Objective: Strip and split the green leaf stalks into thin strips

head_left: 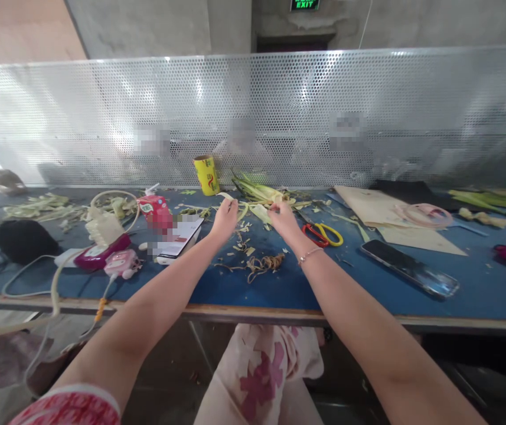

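Both my arms reach out over a blue table (279, 289). My left hand (223, 219) is closed in a pinch on a pale green leaf strip (226, 196) that curls up from its fingertips. My right hand (283, 218) is closed on another pale leaf piece (262, 212), close to a pile of green leaves (257, 190) at the back of the table. A thin bracelet sits on my right wrist. Between and below the hands lie leaf scraps and a tangle of brown fibre (261, 264).
Red and yellow scissors (323, 234) lie just right of my right hand. A dark phone (409, 268) lies further right, a white phone (177, 237) and a red carton (155, 209) to the left. A yellow can (206, 175) stands before the perforated metal screen (368, 112).
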Demonstrator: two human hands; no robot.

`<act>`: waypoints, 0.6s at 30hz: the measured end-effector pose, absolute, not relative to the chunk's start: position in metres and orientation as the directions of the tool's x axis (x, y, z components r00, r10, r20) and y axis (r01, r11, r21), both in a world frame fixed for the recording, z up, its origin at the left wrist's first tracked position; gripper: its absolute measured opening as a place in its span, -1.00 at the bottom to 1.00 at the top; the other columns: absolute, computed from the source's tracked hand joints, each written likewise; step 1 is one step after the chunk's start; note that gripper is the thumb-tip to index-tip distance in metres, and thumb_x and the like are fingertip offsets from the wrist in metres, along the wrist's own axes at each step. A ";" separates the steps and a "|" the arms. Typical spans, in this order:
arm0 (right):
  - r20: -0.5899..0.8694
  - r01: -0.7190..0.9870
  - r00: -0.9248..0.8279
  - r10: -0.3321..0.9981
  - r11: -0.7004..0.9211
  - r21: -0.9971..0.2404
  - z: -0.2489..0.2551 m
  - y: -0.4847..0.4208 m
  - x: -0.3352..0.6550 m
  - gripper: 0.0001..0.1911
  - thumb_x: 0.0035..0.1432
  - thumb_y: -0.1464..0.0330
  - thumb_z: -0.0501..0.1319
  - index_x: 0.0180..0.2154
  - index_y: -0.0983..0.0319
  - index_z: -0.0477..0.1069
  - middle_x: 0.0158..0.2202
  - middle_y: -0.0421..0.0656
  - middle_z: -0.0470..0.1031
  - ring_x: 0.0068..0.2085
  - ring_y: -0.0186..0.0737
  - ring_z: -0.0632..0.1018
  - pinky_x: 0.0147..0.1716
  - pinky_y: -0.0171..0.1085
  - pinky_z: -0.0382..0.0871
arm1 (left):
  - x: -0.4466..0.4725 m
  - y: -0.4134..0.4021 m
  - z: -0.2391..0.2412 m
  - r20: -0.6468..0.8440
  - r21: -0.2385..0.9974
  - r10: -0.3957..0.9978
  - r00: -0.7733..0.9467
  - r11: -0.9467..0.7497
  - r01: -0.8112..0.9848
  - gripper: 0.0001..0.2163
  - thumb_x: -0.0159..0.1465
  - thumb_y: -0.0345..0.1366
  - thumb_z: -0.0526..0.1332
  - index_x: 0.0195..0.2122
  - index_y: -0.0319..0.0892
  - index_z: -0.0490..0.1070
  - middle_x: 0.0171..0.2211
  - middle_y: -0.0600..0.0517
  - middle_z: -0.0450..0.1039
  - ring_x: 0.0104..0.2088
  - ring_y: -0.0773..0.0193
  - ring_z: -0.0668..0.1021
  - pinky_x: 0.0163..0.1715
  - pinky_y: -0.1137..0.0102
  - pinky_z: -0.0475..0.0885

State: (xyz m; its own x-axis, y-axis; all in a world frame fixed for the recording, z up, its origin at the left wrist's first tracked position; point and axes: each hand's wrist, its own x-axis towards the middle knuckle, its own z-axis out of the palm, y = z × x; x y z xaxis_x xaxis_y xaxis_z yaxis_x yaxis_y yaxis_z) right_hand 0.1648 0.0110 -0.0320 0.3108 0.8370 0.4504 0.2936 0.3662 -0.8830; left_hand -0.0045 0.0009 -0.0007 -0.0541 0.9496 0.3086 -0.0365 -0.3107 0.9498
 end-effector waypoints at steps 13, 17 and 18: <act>0.151 -0.011 -0.008 0.988 0.151 -0.988 -0.020 -0.011 0.144 -0.64 0.15 0.11 0.10 -0.47 0.23 0.46 -0.40 -0.09 0.55 -0.33 -0.16 0.55 -0.26 -0.19 0.42 | 0.006 -0.017 0.006 0.228 0.974 0.958 0.177 -0.227 -0.026 -0.77 0.35 -0.24 0.00 -0.46 -0.13 0.14 -0.73 0.18 0.16 -0.78 0.49 0.15 -0.75 0.54 -0.04; 0.014 -0.224 -0.089 0.996 -0.007 -0.975 -0.013 -0.020 0.142 -0.66 0.19 0.14 0.10 -0.48 0.22 0.40 -0.48 -0.13 0.51 -0.46 -0.28 0.49 -0.40 -0.27 0.39 | 0.007 -0.018 0.004 0.188 0.980 0.952 0.242 -0.167 -0.107 -0.75 0.30 -0.20 0.11 -0.49 -0.14 0.16 -0.73 0.17 0.19 -0.80 0.50 0.14 -0.76 0.54 -0.02; 0.008 -0.250 -0.102 0.995 -0.018 -0.968 -0.012 -0.021 0.142 -0.67 0.19 0.14 0.11 -0.48 0.22 0.38 -0.51 -0.15 0.49 -0.50 -0.31 0.46 -0.45 -0.30 0.37 | 0.007 -0.018 0.004 0.182 0.980 0.949 0.256 -0.155 -0.124 -0.75 0.29 -0.20 0.14 -0.50 -0.14 0.18 -0.73 0.16 0.20 -0.79 0.49 0.17 -0.75 0.54 0.00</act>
State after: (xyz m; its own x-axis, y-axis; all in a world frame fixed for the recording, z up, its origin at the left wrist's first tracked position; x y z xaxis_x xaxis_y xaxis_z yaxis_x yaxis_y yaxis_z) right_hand 0.1418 -0.0214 -0.0118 -0.1024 0.9947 0.0078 -0.2504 -0.0182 -0.9680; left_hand 0.0073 -0.0183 0.0036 0.2563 0.9492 0.1825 -0.1238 -0.1550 0.9801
